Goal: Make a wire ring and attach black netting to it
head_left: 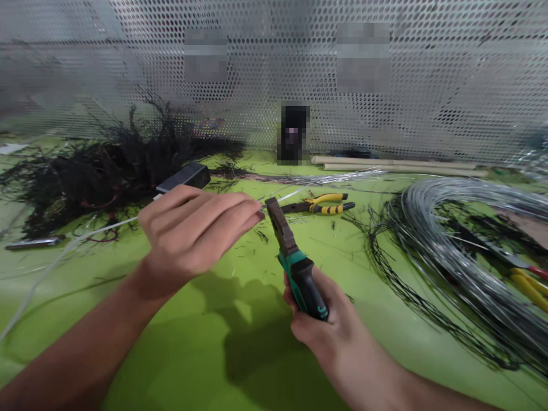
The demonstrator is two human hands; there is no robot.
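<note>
My left hand (197,228) is closed in a pinch, its fingertips right beside the plier jaws. A thin silvery wire (294,194) runs from the jaws toward the upper right, in line with the pinched fingers; the part inside the fingers is hidden. My right hand (329,314) is wrapped around the black-and-green handles of a pair of combination pliers (295,262), whose dark, worn jaws point up and meet the wire. Just behind the jaws, pliers with yellow-and-black handles (329,204) lie on the green surface (180,354).
A large coil of silvery wire (423,228) lies at right, with black strands (394,285) along it and yellow-handled tools (531,285) inside. Bushy black wire bundles (111,154), a dark box (184,176) and a white cable (55,260) are at left. A perforated metal panel (265,57) stands behind.
</note>
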